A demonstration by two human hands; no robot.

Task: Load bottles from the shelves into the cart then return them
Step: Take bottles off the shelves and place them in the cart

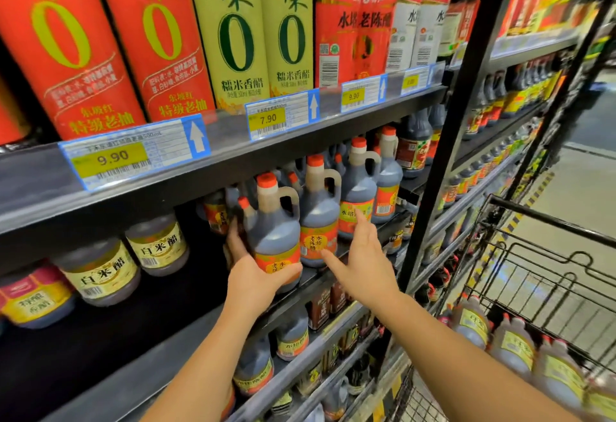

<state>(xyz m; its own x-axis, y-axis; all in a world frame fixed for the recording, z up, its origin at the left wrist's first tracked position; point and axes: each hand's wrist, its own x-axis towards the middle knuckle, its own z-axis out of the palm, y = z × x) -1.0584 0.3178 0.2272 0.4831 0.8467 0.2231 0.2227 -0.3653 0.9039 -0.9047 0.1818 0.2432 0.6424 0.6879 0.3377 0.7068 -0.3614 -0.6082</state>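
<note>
One full jug [275, 231], at the front of the shelf [133, 355], is judged heavy, rigid and slick: left hand [253, 275] curls round its base, right hand [360, 255] hovers empty, fingers spread, best placed on the moulded handle [290, 198].

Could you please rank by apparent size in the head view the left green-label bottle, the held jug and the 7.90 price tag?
1. left green-label bottle, cropped at top
2. held jug
3. 7.90 price tag
</note>
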